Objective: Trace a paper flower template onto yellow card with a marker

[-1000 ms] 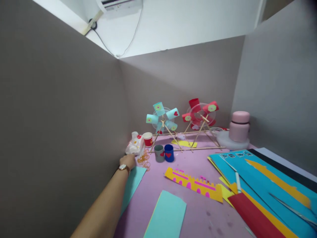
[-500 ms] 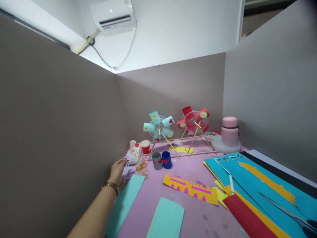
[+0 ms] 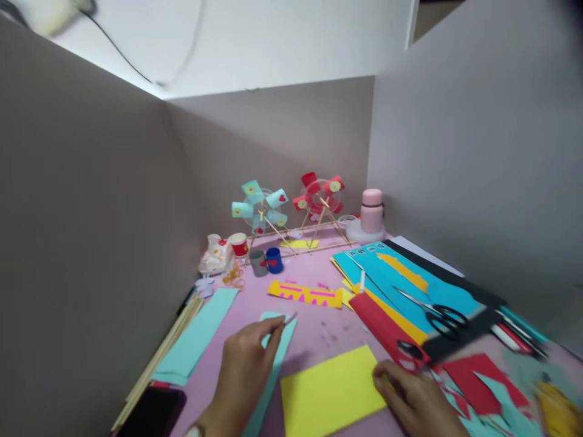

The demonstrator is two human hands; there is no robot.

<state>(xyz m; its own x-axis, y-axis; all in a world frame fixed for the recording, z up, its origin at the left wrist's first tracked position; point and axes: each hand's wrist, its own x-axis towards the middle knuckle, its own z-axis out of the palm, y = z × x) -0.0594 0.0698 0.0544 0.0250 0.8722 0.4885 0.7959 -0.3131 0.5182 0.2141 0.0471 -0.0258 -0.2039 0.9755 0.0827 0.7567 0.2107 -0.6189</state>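
Below the fingers spreads the mauve bench [image 3: 255,297]. Against the fingers of the right hand [image 3: 412,391] lies a yellow sheet [image 3: 330,391], one near corner cut off by the frame; they seem to steady it, though whether they grip or merely press cannot be told. Beneath the left hand [image 3: 250,358] runs a pale-blue strip [image 3: 288,337], partly hidden. That hand's fingers pinch a thin sliver [image 3: 291,317], probably for fine control, too blurred to identify.
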